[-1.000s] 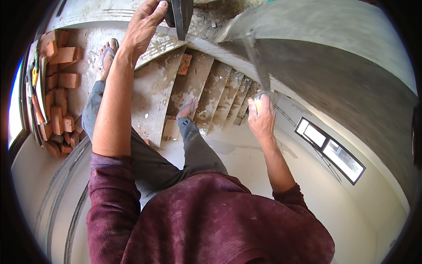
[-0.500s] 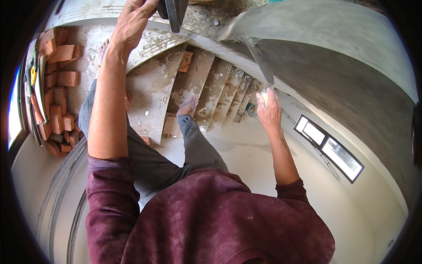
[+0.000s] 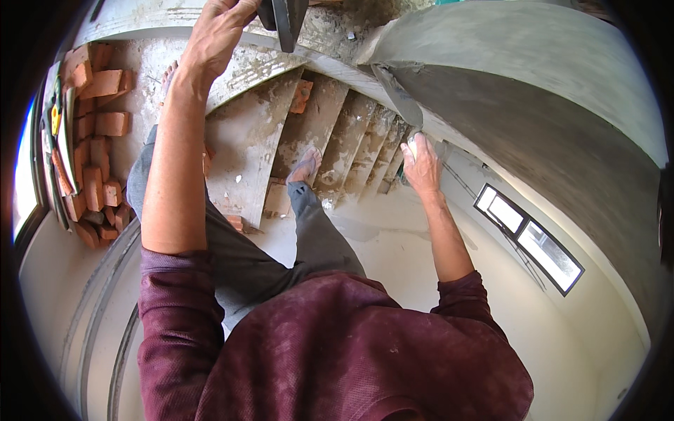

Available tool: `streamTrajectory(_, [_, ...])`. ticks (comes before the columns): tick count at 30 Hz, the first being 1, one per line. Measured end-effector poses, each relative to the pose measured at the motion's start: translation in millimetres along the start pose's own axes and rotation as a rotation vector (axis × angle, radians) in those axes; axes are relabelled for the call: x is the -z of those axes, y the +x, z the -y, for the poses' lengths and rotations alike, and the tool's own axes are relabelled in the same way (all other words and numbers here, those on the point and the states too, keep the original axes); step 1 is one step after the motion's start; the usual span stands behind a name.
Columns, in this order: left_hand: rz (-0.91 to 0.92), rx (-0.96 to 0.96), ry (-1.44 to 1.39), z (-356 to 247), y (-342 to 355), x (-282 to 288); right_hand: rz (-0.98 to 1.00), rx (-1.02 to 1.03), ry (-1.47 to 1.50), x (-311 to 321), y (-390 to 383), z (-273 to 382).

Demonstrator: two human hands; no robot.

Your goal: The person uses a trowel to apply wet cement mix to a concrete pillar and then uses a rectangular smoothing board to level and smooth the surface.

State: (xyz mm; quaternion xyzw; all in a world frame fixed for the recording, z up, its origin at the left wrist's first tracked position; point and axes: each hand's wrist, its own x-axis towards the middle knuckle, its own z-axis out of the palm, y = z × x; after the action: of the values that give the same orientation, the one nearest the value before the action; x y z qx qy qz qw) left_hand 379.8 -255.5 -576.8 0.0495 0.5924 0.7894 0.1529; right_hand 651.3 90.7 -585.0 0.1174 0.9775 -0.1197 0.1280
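My right hand is closed round the pale handle of a trowel. Its long grey blade points away from me and lies along the lower edge of a curved, plastered wall, where the dark wet-looking band begins. Up at the top left, my left hand grips a dark, flat-sided tool, partly cut off by the picture's upper edge; its exact kind cannot be made out.
Mortar-splashed stairs run below me, with my sandalled foot on a step. Red bricks are stacked at the left beside a handsaw-like tool with a yellow part. Metal rails curve at lower left; a window is at right.
The trowel has moved a little to the left and turned, so more of its blade face shows against the wall edge. My left hand has hardly moved.
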Motion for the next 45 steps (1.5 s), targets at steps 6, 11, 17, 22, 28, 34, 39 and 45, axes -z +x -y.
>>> streamTrajectory(6, [0.014,-0.014,-0.036,-1,1,5,-0.119,0.128,0.128,42,-4,10])
streamTrajectory(11, [0.004,-0.054,-0.025,-1,2,-1,-0.013,0.150,0.127,50,-17,11])
streamTrajectory(17, [-0.034,-0.010,-0.017,3,1,5,0.063,0.131,0.038,5,9,8])
streamTrajectory(22, [-0.038,-0.013,-0.031,-3,-4,3,0.000,0.036,0.048,-25,17,17])
streamTrajectory(28, [-0.009,-0.034,-0.068,-2,-1,5,-0.058,0.022,0.085,5,-2,55])
streamTrajectory(34, [-0.044,-0.019,-0.059,-5,0,7,0.023,-0.010,0.053,-28,-7,35])
streamTrajectory(39, [-0.078,0.002,-0.035,-10,-6,4,-0.061,0.019,-0.111,-11,21,18])
streamTrajectory(45, [-0.226,-0.149,-0.153,-39,-9,58,-0.007,0.127,0.241,16,-12,58])
